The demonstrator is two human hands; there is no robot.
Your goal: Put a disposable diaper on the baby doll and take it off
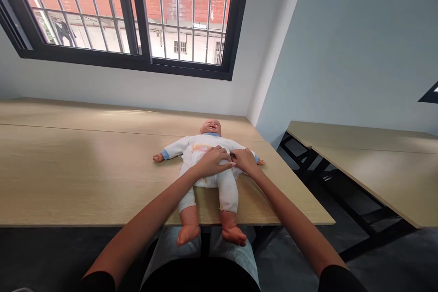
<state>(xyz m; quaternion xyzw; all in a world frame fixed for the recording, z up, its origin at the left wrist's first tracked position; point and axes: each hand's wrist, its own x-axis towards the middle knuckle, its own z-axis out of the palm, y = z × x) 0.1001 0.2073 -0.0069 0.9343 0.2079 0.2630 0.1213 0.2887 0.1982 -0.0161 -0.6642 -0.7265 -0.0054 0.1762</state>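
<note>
A baby doll [186,145] in white clothes with blue cuffs and collar lies face up, its feet hanging past the table's near edge. Around its hips is a white diaper [206,182], with a loose-looking edge at the right side. My left hand [215,160] rests across the doll's lower belly, its fingers bent onto the diaper's front. Close beside it, my right hand [242,159] is closed at the doll's right-side waist, pinching the diaper's side. The fingertips of both hands nearly meet, and the pinched part is mostly hidden.
The doll lies on a pale wooden table [85,178] set against the wall. Across a gap on the right stands a second wooden table [372,164] with a dark frame. A barred sliding window [147,66] is above the back edge.
</note>
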